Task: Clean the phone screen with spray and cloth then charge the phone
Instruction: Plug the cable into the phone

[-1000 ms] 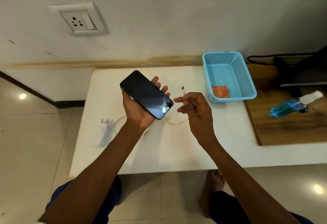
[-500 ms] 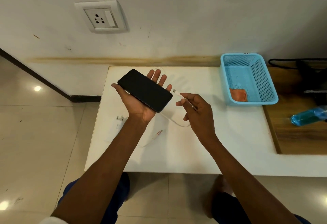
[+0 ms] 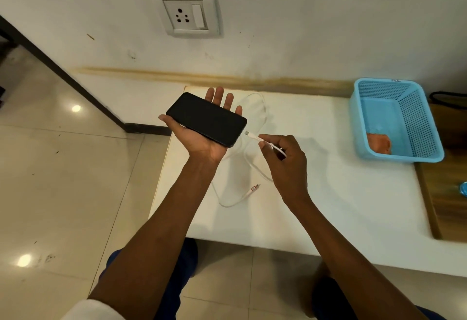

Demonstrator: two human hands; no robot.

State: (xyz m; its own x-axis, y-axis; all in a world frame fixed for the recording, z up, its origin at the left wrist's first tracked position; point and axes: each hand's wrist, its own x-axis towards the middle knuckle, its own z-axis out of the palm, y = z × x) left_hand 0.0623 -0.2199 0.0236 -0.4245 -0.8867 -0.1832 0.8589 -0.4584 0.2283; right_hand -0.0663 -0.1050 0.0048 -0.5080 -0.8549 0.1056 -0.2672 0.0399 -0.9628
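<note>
Presently, charging stage: left hand (image 3: 202, 140) cradles the black slab phone (image 3: 206, 119) on flat fingers, right hand (image 3: 285, 155) pinching the white cable's plug (image 3: 252, 136) just beside its port, unplugged.

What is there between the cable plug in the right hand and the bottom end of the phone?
In the head view nothing: a short bare gap parts the cable plug, pinched by the right hand, from the phone.

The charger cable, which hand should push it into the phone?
The right hand. It already pinches the cable just behind the plug, whose tip sits close to the phone end. The left hand is busy cradling the phone.
</note>
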